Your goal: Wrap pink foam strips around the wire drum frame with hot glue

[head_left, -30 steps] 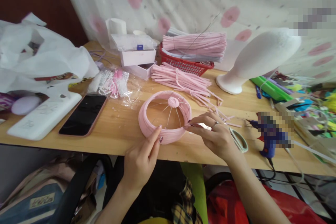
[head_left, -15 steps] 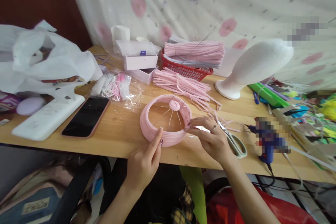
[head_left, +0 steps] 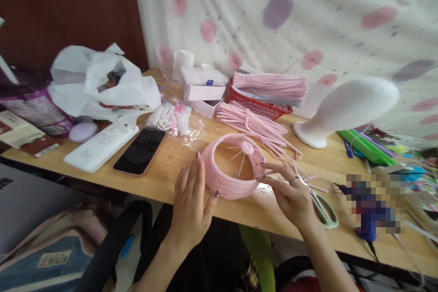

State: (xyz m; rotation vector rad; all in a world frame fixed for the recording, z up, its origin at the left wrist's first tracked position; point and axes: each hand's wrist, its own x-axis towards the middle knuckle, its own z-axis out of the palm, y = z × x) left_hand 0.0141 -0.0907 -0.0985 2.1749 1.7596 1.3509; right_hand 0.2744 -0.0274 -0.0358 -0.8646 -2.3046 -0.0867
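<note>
A pink round woven basket (head_left: 230,178) with thin wire spokes and a small pink coil at its centre lies on the wooden table (head_left: 164,164). My left hand (head_left: 193,198) rests flat against the basket's left side, fingers stretched out. My right hand (head_left: 290,191) pinches the basket's right rim between thumb and fingertips. A ring shows on one finger of that hand.
Loose pink strips (head_left: 255,123) lie behind the basket, more in a red tray (head_left: 270,107). Scissors (head_left: 321,205) and a blue glue gun (head_left: 367,219) lie to the right. A white foam head (head_left: 345,107), a phone (head_left: 141,150), white boxes (head_left: 201,89) and plastic bags (head_left: 102,82) surround the spot.
The camera has swung left, shifting everything right in view. My left hand slid from the basket's front to its left side and flattened. My right hand stays on the rim.
</note>
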